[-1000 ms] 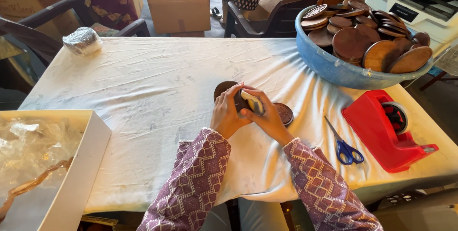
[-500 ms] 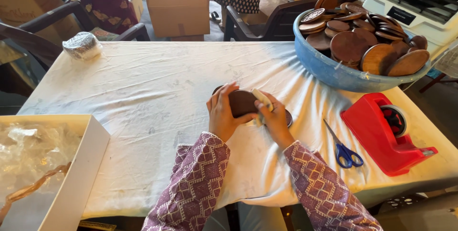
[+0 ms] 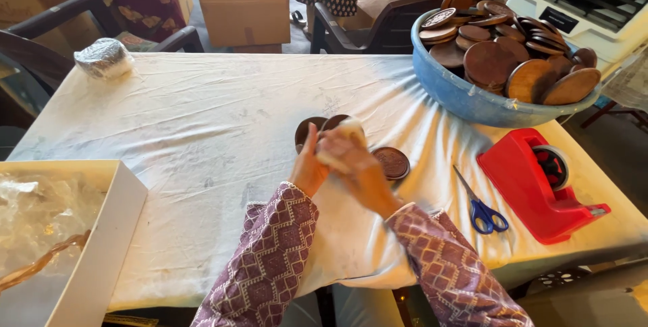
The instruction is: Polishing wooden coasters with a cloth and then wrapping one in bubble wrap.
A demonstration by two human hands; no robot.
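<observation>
My left hand grips a dark round wooden disc at the middle of the white-clothed table; only the disc's top edge shows above my fingers. My right hand, blurred by motion, holds a small pale pad pressed against that disc. A second dark disc lies just behind my left hand. A third disc with a carved face lies flat right beside my right hand. Both sleeves are purple with a white pattern.
A blue tub heaped with wooden discs stands at the back right. A red tape dispenser and blue-handled scissors lie at the right. A white box with clear plastic sits front left, a wrapped bundle back left. Chairs and cardboard boxes stand beyond.
My right hand has swept with the pad across the held disc and is now blurred. The disc's face, visible half a second ago, is mostly covered by my hands.
</observation>
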